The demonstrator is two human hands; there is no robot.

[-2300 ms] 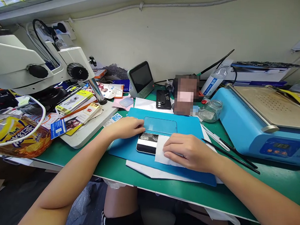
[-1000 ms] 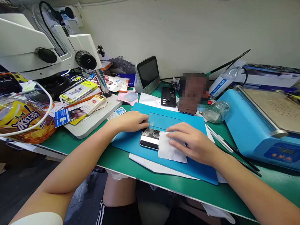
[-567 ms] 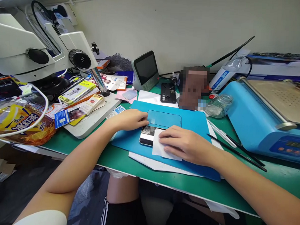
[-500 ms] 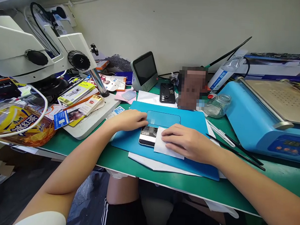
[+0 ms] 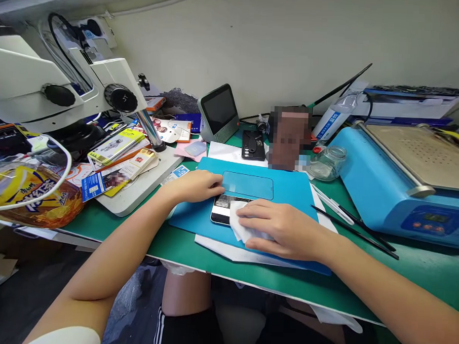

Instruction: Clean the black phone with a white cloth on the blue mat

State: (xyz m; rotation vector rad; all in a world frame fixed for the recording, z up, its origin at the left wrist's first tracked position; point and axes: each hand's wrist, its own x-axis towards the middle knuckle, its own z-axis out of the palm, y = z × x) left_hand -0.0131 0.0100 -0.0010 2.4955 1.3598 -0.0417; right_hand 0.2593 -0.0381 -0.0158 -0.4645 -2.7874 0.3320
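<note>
A phone [image 5: 221, 212] lies face up on a blue mat [image 5: 300, 190], its screen partly covered. My left hand [image 5: 200, 185] is closed at the phone's far left corner, thumb and fingers bent against its edge. Under my right hand [image 5: 280, 227] is a crumpled white wipe [image 5: 238, 222], pressed down on the phone's screen by the fingers. Just beyond the phone, a clear screen protector [image 5: 247, 185] with a dark outline rests flat on the mat, near my left fingertips.
A microscope [image 5: 120, 97] stands at left beside a bottle of tea [image 5: 38, 196]. Behind the mat are a small display [image 5: 219, 110] and a black phone [image 5: 253, 145]. To the right lie tweezers [image 5: 358, 233], a glass jar [image 5: 328, 163] and a blue heating machine [image 5: 388, 199].
My right hand has slid slightly left and nearer to me over the phone. The wipe, flat before, is now bunched under the fingers. My left hand stays at the phone's corner.
</note>
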